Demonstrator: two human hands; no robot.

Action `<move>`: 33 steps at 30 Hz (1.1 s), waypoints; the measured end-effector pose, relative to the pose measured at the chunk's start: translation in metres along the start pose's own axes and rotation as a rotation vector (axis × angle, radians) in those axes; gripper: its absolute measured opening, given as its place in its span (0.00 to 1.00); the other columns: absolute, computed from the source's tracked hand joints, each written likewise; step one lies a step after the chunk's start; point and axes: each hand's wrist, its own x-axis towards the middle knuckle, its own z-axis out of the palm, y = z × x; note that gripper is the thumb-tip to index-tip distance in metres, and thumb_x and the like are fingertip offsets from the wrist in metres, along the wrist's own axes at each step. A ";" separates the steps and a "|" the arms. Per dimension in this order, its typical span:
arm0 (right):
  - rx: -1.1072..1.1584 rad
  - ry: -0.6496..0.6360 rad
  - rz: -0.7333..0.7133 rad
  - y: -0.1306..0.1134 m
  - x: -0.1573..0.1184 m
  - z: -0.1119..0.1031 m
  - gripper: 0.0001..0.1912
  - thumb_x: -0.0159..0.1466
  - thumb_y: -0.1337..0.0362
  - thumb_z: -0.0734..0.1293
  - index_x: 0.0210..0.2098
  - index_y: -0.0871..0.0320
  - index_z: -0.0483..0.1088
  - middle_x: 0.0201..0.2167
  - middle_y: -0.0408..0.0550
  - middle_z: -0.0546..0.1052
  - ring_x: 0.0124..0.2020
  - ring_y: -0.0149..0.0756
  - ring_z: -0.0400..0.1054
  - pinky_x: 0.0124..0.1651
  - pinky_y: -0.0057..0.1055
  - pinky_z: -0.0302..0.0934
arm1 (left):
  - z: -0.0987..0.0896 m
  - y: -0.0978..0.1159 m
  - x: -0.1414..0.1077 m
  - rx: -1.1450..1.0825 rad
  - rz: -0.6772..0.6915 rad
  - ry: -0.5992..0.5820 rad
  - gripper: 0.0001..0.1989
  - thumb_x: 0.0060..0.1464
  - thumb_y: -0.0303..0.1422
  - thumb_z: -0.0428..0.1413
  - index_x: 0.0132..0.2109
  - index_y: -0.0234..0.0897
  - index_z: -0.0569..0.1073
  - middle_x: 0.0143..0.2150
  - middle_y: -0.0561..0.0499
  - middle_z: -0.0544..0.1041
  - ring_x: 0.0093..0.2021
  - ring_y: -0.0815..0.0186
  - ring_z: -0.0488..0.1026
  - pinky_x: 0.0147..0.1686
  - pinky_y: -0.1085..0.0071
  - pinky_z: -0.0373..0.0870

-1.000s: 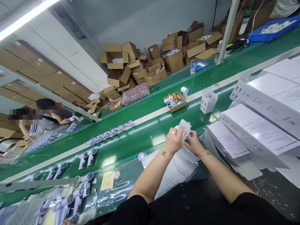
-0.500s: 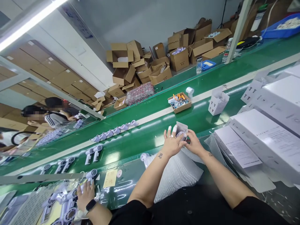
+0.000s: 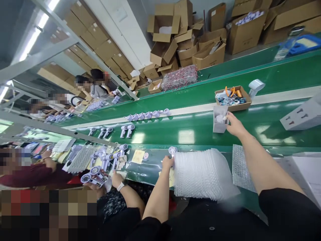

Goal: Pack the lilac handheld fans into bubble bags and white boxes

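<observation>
My right hand (image 3: 233,124) grips the right edge of a small open white box (image 3: 220,120) on the green conveyor, with its fingers closed on the wall; something whitish lies inside the box. On the lower green surface, my left hand (image 3: 168,162) is closed at the lower part of a lilac handheld fan (image 3: 173,151), whose round head points up. The fan's handle is mostly hidden by the hand. Just right of my left hand lies a stack of bubble-wrap bags (image 3: 203,174).
A cardboard tray of parts (image 3: 237,106) and a white fan (image 3: 256,86) stand behind the box. A printed white carton (image 3: 304,113) is on the right. Co-workers sit at left; a neighbour's hand (image 3: 117,179) is near lilac fans (image 3: 110,157).
The view has swung left. My hands have parted: the right now has the small box at the conveyor, while the left has moved down to the lilac fan.
</observation>
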 end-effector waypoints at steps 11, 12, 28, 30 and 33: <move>0.726 -0.297 0.407 -0.094 -0.202 0.024 0.11 0.55 0.57 0.67 0.32 0.57 0.67 0.29 0.44 0.74 0.28 0.34 0.69 0.28 0.30 0.64 | -0.047 0.022 -0.005 -0.275 0.128 -0.038 0.12 0.45 0.40 0.54 0.31 0.34 0.73 0.27 0.46 0.75 0.34 0.58 0.73 0.32 0.70 0.64; 0.840 -0.346 0.516 -0.100 -0.225 0.025 0.12 0.55 0.56 0.68 0.32 0.58 0.66 0.29 0.44 0.74 0.26 0.32 0.69 0.26 0.28 0.62 | -0.048 0.032 -0.016 -0.325 0.171 -0.069 0.15 0.46 0.42 0.53 0.33 0.34 0.73 0.27 0.47 0.75 0.32 0.62 0.72 0.31 0.71 0.64; 1.321 0.291 1.186 -0.041 -0.403 -0.025 0.16 0.56 0.58 0.70 0.40 0.59 0.70 0.37 0.49 0.78 0.36 0.36 0.73 0.40 0.32 0.70 | 0.121 0.101 -0.250 0.860 1.429 -0.596 0.15 0.53 0.32 0.53 0.47 0.28 0.71 0.45 0.36 0.73 0.46 0.53 0.69 0.38 0.65 0.67; 1.256 0.241 1.191 -0.037 -0.407 -0.030 0.16 0.56 0.57 0.70 0.40 0.59 0.70 0.37 0.50 0.78 0.32 0.35 0.73 0.36 0.30 0.71 | 0.138 0.106 -0.252 0.996 1.458 -0.634 0.18 0.49 0.30 0.57 0.47 0.27 0.71 0.46 0.35 0.73 0.49 0.51 0.67 0.40 0.63 0.67; 1.224 0.122 1.140 -0.033 -0.403 -0.036 0.14 0.56 0.57 0.70 0.38 0.59 0.70 0.34 0.50 0.78 0.29 0.33 0.72 0.31 0.28 0.70 | 0.153 0.108 -0.253 1.057 1.467 -0.671 0.11 0.50 0.26 0.55 0.43 0.30 0.73 0.44 0.38 0.74 0.47 0.54 0.69 0.43 0.63 0.65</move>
